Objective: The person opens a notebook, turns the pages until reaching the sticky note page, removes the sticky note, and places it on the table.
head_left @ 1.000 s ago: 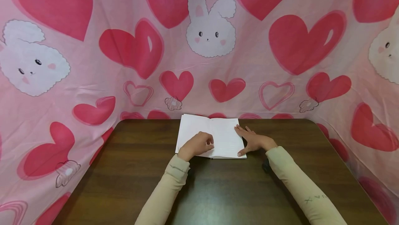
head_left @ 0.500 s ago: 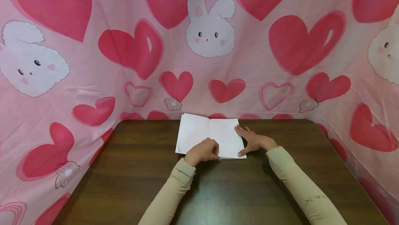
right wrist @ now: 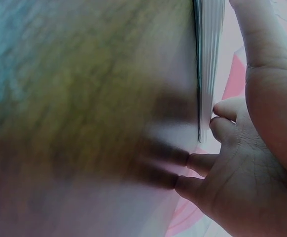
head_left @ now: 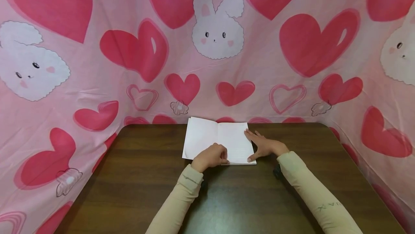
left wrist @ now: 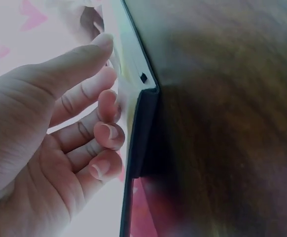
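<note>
An open notebook [head_left: 235, 138] with white pages lies flat at the far side of the table, its dark cover [left wrist: 144, 118] visible in the left wrist view. My left hand [head_left: 212, 156] is at the notebook's near edge by the spine, fingers curled. In the left wrist view its thumb and index finger pinch a page edge [left wrist: 115, 61]. My right hand [head_left: 264, 146] spreads over the right margin, with thumb and fingertips resting on the page. The right wrist view shows the page stack [right wrist: 210, 64] edge-on, with some fingers touching the table beside it.
The dark wooden table [head_left: 139, 190] reaches back to a pink cloth [head_left: 253, 64] printed with hearts and rabbits, which hangs behind and at both sides. Dark wrist straps show under both sleeves [head_left: 176, 190].
My left hand has moved from above the left page to the notebook's near edge, right and towards me, and has stayed there since. The right hand has kept its place.
</note>
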Demonstrator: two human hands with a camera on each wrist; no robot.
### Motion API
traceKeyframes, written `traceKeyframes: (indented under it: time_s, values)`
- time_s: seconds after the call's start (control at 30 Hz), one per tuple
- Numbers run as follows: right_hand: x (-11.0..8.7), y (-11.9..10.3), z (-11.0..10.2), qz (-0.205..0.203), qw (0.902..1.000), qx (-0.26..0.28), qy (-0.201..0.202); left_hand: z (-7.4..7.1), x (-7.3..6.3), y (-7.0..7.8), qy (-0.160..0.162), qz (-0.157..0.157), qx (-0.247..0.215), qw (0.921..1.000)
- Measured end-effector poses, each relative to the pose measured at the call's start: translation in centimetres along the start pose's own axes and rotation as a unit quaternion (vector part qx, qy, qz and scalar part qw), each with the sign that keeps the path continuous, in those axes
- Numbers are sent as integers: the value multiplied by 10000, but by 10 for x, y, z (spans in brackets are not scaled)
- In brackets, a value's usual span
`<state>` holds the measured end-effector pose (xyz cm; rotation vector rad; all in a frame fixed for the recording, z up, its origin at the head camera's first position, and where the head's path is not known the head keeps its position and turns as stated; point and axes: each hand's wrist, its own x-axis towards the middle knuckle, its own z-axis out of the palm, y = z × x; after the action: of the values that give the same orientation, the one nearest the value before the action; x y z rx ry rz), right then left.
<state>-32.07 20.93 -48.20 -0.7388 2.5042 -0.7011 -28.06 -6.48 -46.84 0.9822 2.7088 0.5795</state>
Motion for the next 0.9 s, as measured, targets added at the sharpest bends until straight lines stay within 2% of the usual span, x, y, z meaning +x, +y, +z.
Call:
traceKeyframes:
  time_s: [0.17,0.37,0.5,0.9]
  values:
    - [0,-2,-1,8,10000,-4,-5,1,-1,1,31,2,131,9999]
    - [-2,-1,0,-60,10000,31,17,3,-2,3,161,295,608,9976]
    - [-3,1,0,-115,9999,1,55,2,-3,5,248,355,842,9955]
    - [-3,4,-2,-93,9999,125,25,-2,-13,1,525,450,955,9930]
